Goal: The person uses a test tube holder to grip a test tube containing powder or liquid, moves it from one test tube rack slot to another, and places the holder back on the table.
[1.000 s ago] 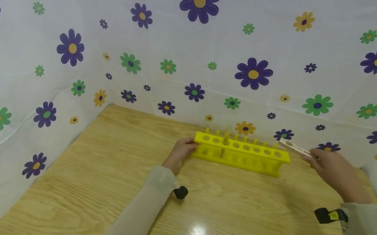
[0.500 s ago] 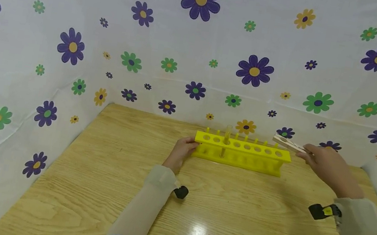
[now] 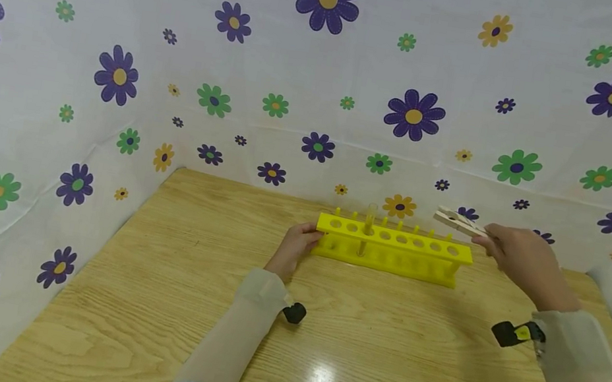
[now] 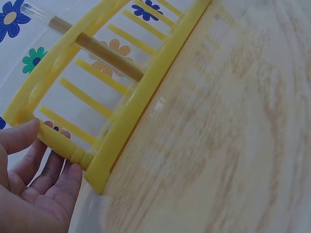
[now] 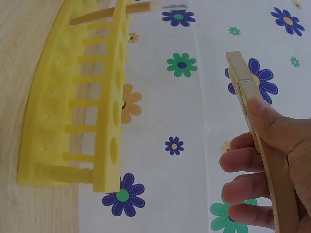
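Observation:
A yellow test tube rack [image 3: 393, 244] stands on the wooden table near its back edge. One glass test tube [image 3: 367, 229] stands in it, left of the rack's middle; brownish liquid fills much of this tube [image 4: 109, 56] in the left wrist view. My left hand [image 3: 292, 247] grips the rack's left end, thumb at the top bar and fingers at the end post [image 4: 60, 141]. Above and behind the rack's right end, my right hand [image 3: 523, 259] holds a wooden test tube holder [image 3: 460, 223]. The tip of the holder [image 5: 274, 174] points left, apart from the tube, with nothing in it.
The rack's other holes hold no tubes, and a row of yellow pegs [image 3: 416, 229] rises behind them. A white cloth with printed flowers [image 3: 281, 47] hangs behind and beside the table [image 3: 191, 306]. A black wrist camera [image 3: 508, 334] sits at my right cuff.
My right hand has moved left with the test tube holder, from beyond the rack's right end to just above it. The left hand and the rack have stayed in place.

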### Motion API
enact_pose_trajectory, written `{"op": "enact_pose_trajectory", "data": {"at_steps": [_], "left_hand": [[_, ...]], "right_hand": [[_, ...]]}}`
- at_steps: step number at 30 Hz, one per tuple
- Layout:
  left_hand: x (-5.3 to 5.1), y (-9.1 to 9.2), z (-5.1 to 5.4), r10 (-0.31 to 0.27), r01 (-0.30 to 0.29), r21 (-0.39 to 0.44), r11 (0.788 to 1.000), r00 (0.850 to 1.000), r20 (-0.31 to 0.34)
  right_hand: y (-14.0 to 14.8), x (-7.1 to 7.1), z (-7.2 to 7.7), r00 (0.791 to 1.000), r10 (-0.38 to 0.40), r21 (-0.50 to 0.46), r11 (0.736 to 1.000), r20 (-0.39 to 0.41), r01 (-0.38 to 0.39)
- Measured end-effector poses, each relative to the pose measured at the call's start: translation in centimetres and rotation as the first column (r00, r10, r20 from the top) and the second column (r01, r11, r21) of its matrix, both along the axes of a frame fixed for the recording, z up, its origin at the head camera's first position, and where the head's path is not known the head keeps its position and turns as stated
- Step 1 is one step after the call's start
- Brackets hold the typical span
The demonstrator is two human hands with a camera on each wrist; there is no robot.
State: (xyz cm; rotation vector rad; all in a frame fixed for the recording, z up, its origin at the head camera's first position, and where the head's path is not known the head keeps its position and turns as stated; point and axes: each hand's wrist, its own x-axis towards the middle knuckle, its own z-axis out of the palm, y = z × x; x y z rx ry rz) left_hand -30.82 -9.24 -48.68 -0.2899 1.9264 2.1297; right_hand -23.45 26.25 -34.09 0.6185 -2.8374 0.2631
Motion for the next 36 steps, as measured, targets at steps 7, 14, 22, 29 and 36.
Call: {"op": "enact_pose_trajectory", "data": {"at_steps": [7, 14, 22, 29, 36], "left_hand": [[0.1, -0.1, 0.1, -0.008, 0.008, 0.002, 1.000, 1.000, 0.019], [0.1, -0.1, 0.3, -0.002, 0.002, 0.015, 1.000, 0.999, 0.035], [0.0, 0.0, 0.2, 0.003, -0.003, 0.006, 1.000, 1.000, 0.018], [0.1, 0.0, 0.1, 0.001, -0.002, 0.020, 1.000, 1.000, 0.017], [0.0, 0.1, 0.0, 0.012, -0.012, 0.011, 1.000, 1.000, 0.027]], "right_hand": [[-0.8, -0.4, 0.5, 0.999, 0.009, 0.002, 1.000, -0.030, -0.009], [-1.8, -0.6, 1.0, 0.992, 0.048, 0.007, 0.999, -0.113, -0.048], [-2.7, -1.2, 1.3, 0.996, 0.030, -0.015, 0.999, -0.082, -0.031], [-3.4, -1.8, 1.8, 0.997, 0.039, -0.042, 0.998, -0.061, -0.041], [-4.4, -2.6, 2.5, 0.994, 0.052, -0.041, 0.998, -0.094, -0.056]]}}
